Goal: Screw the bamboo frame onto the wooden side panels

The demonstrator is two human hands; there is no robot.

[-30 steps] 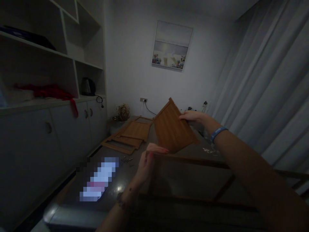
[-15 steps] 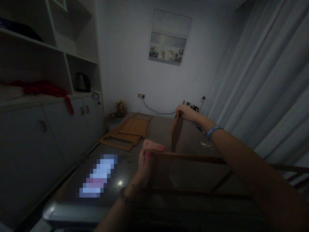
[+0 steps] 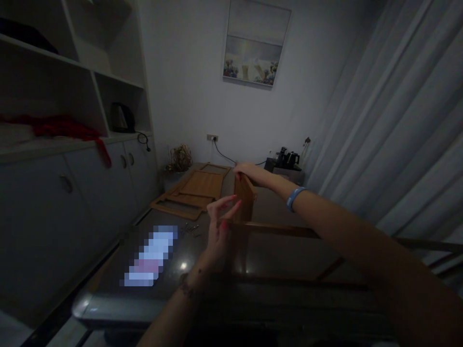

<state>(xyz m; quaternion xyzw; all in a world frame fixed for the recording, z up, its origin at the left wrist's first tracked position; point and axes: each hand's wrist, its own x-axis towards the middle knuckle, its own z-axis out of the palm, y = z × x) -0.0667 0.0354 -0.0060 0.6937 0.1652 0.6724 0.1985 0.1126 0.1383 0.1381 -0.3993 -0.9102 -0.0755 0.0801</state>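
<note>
My right hand (image 3: 249, 172) is closed over the top edge of a wooden panel (image 3: 245, 200), which stands upright above the table. A long wooden frame (image 3: 285, 231) stands on its side in front of me, running off to the right behind my right forearm. My left hand (image 3: 219, 219) is at the frame's left end, fingers lifted and apart, with the thumb by the corner. Its fingertips are close to the panel's near edge; whether they touch it I cannot tell. The panel's lower end sits behind the frame's top rail.
Flat wooden panels and frames (image 3: 197, 193) lie on the dark table (image 3: 184, 299) at the back left. Several screws (image 3: 191, 228) are scattered near a blurred bright screen (image 3: 150, 258). A dark stand with a kettle (image 3: 292, 159) is beyond the table, and a curtain (image 3: 401, 130) hangs right.
My right hand has brought the panel leftward, closer to my left hand, and its angle has turned. My left fingers have lifted off the frame's rail and spread. The view has shifted slightly.
</note>
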